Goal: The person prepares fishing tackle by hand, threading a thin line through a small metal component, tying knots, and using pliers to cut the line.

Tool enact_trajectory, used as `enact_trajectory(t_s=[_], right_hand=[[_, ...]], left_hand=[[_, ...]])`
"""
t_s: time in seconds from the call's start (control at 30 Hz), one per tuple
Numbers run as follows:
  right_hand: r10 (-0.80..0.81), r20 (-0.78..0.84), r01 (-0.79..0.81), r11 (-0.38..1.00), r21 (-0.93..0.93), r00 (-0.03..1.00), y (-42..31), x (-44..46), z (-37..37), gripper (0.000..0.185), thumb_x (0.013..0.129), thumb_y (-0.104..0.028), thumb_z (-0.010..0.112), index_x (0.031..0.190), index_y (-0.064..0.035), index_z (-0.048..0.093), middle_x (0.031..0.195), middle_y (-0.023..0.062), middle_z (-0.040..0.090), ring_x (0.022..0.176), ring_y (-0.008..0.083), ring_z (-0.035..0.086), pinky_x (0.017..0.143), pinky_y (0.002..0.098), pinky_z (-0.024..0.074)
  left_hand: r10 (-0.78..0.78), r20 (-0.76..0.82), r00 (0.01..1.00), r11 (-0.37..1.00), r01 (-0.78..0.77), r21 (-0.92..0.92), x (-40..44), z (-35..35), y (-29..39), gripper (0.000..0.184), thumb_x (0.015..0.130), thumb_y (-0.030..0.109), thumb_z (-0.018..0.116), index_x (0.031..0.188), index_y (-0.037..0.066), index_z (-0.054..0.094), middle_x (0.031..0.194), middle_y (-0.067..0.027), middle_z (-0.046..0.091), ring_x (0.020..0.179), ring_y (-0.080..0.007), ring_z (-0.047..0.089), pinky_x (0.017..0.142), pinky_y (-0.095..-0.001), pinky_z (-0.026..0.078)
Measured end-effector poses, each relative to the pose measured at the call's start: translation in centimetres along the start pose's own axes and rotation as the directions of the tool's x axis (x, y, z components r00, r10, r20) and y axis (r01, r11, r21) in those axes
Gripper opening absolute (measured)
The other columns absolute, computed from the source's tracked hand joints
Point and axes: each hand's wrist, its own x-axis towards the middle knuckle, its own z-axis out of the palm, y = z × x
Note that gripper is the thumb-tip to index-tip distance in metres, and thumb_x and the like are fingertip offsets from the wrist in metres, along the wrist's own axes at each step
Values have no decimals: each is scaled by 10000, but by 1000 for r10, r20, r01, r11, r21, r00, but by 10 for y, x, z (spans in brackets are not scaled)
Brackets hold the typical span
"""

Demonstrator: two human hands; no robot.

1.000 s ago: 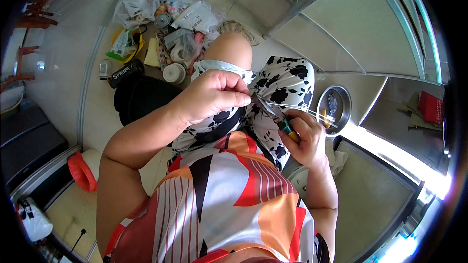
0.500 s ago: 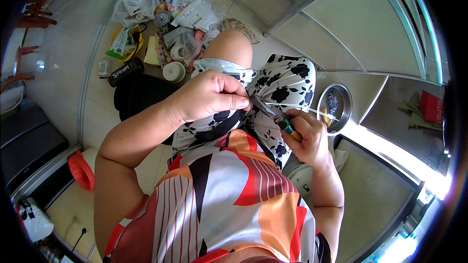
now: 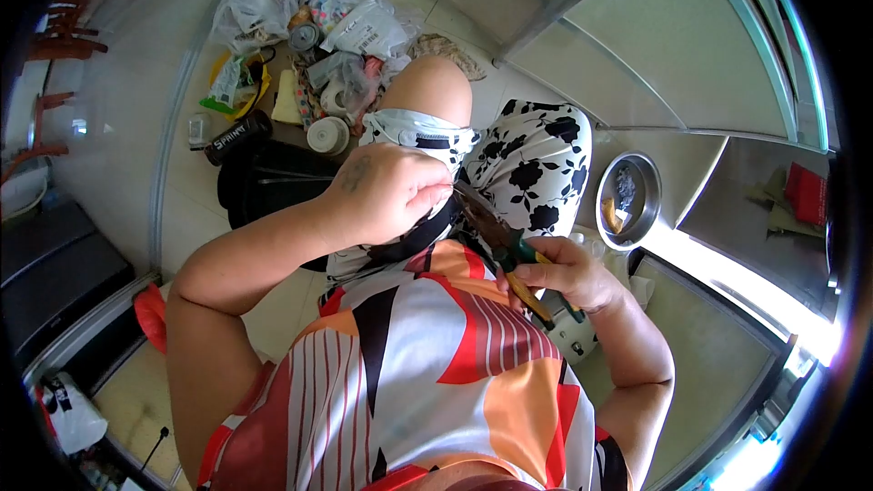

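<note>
My right hand [image 3: 566, 273] is wrapped round the green and yellow handles of the pliers [image 3: 496, 235], which are spread apart. The metal jaws point up and left, toward the fingertips of my left hand [image 3: 386, 193]. Thumb and forefinger of that hand are pinched together beside the jaw tips, over my lap; what they hold is too small to make out. To the right, a round metal bowl [image 3: 647, 202] holds grey bits and a yellowish-brown piece.
Plastic bags [image 3: 368, 29], a white roll [image 3: 327, 135] and a black can [image 3: 238, 136] lie on the floor ahead and left. Glass-fronted cabinet panels [image 3: 673, 45] stand at the upper right. A red object [image 3: 150, 316] is at the lower left.
The pliers' handles have opened and turned lower, with my right hand shifted round them. White thin strands seen between my hands earlier no longer show. My left hand has rotated, back upward.
</note>
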Motion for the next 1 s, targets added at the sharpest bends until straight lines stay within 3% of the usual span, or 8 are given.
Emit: enact_trajectory(t_s=[0.13,0.2,0.27,0.37,0.47,0.57,0.83,1.0], right_hand=[[-216,-87,160,891,-425,973,11,9,-4,200,894,-166,594,998,5,581,949,81,598,902,162,581,768,286,463],[-477,-91,263,622,-737,874,15,11,-4,249,807,-165,664,966,8,581,1008,135,563,924,278,568,814,352,446],[-687,-35,241,301,-923,726,29,12,-2,285,752,-165,696,948,9,584,1037,166,546,919,325,558,821,382,443],[-797,-22,191,171,-967,604,31,15,1,290,685,-142,721,904,-6,588,1082,169,537,935,348,540,822,406,441],[-863,21,181,82,-980,505,24,17,0,289,648,-121,725,881,-15,591,1080,178,533,941,349,536,819,404,441],[-893,77,209,20,-978,444,21,20,-4,297,624,-138,730,864,-29,595,1085,183,530,954,354,531,831,437,430],[-851,326,230,-249,-941,412,-4,17,-2,314,578,-203,744,820,-84,584,1111,145,524,1010,344,518,914,529,380],[-817,369,212,-305,-929,443,-12,11,1,324,573,-230,743,813,-85,580,1097,130,531,1000,329,530,898,536,388]], left_hand=[[-267,34,963,921,265,-287,-3,0,-5,83,856,55,588,861,-17,629,719,-61,630,640,-110,570,595,-249,442],[-205,-80,976,896,154,-415,-2,0,-12,134,869,112,584,854,-12,632,697,-83,646,620,-141,588,598,-273,458],[-223,-11,975,779,171,-603,-1,-6,-15,158,885,125,581,840,-15,640,650,12,590,557,-71,502,514,-220,395],[-318,367,874,374,471,-799,-1,-24,-7,172,899,134,567,855,-19,633,603,71,467,490,-27,361,447,-177,274],[-211,512,833,111,541,-834,-5,-23,-9,174,903,132,556,871,-28,615,576,76,384,463,-14,263,429,-170,185],[-33,553,832,-44,552,-833,-10,-22,-12,194,899,128,564,888,-61,605,645,3,510,484,-49,324,450,-213,241],[28,574,818,-23,575,-818,-23,-16,-10,185,840,111,643,954,-35,648,787,-142,643,512,-73,401,481,-212,299],[32,610,792,91,605,-791,-23,-18,-7,163,842,127,644,886,-29,660,741,-70,635,521,-55,405,491,-208,309]])
